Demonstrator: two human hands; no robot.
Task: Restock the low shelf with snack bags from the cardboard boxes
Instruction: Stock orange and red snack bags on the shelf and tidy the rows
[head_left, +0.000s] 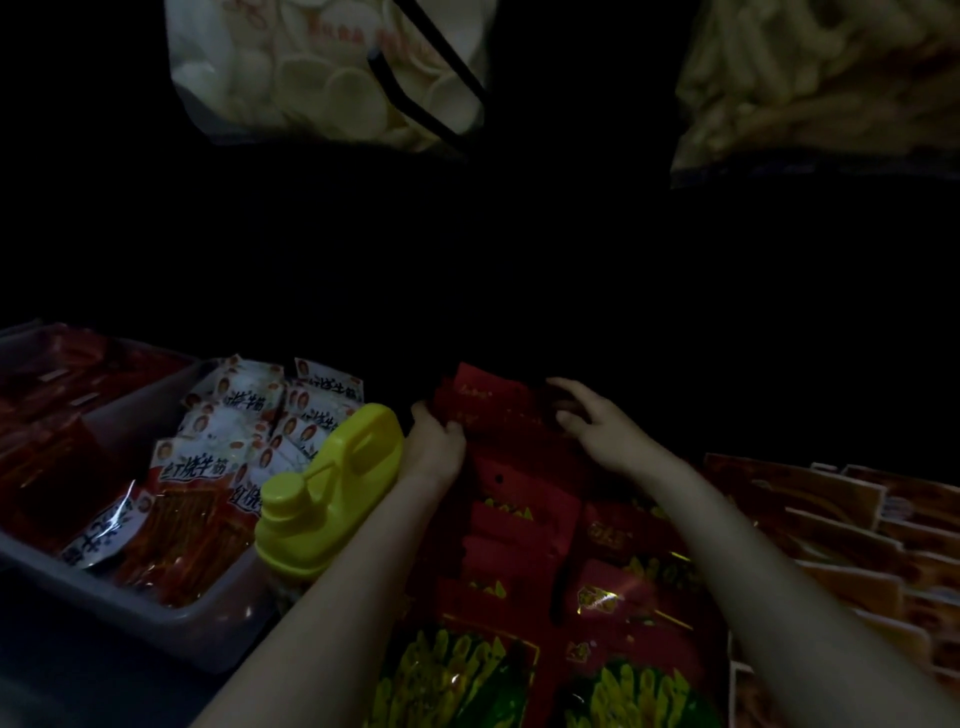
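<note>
The scene is very dark. Red snack bags (519, 525) lie in overlapping rows on the low shelf in front of me. At the far end of the row my left hand (439, 441) grips the left edge of a small stack of red bags (488, 402). My right hand (592, 421) reaches to the right edge of the same stack, fingers loosely spread and touching it. Nearer to me lie red bags with yellow-green printing (457, 670). No cardboard box is in sight.
A grey bin (171, 629) at left holds white-and-red snack packs (244, 415). A yellow plastic jug (322, 493) stands between the bin and my left arm. Orange-brown packets (852, 525) are stacked at right. Clear bags of white crackers (332, 67) and pale sticks (815, 78) hang above.
</note>
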